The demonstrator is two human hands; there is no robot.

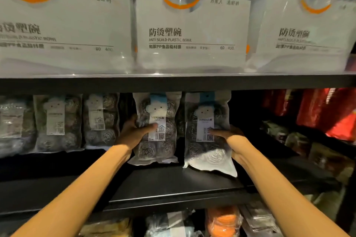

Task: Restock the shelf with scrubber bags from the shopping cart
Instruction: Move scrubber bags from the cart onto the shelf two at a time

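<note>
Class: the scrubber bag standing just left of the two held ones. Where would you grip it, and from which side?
Probably the right edge at mid-height, from the front right: the scrubber bag stands upright, a neighbouring bag crowds its left, and a gap lies on its right.

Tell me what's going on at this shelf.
A person is stocking scrubber bags. The left hand grips the left bag, and the right hand grips the right bag beside it, both upright over the dark shelf. A row of scrubber bags already stands further left. Plastic bowl packs fill the shelf above.
</note>
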